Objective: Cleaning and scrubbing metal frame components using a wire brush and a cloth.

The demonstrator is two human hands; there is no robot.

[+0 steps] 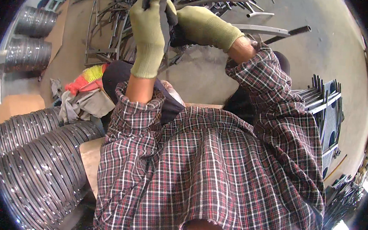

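Both my hands wear yellow-green knit gloves with dark palms and are raised close together at the top of the view. My left hand (148, 30) is upright with its fingers curled at the upper edge. A narrow dark strip runs along its inner side; whether this is a metal bar or the glove's coating is unclear. My right hand (204, 27) comes in from the right, its fingers bent toward the left hand and mostly hidden behind the glove's back. Both hands look closed, but what they grip cannot be made out. Behind them lies a heap of dark metal frames (117, 31).
Large stacks of dark metal rings (42, 161) stand at my left, with more ring stacks (27, 55) farther off. A grey rag (90, 105) and a red-and-yellow cloth (89, 79) lie by my left knee. A rack with metal bars (329, 111) stands at right.
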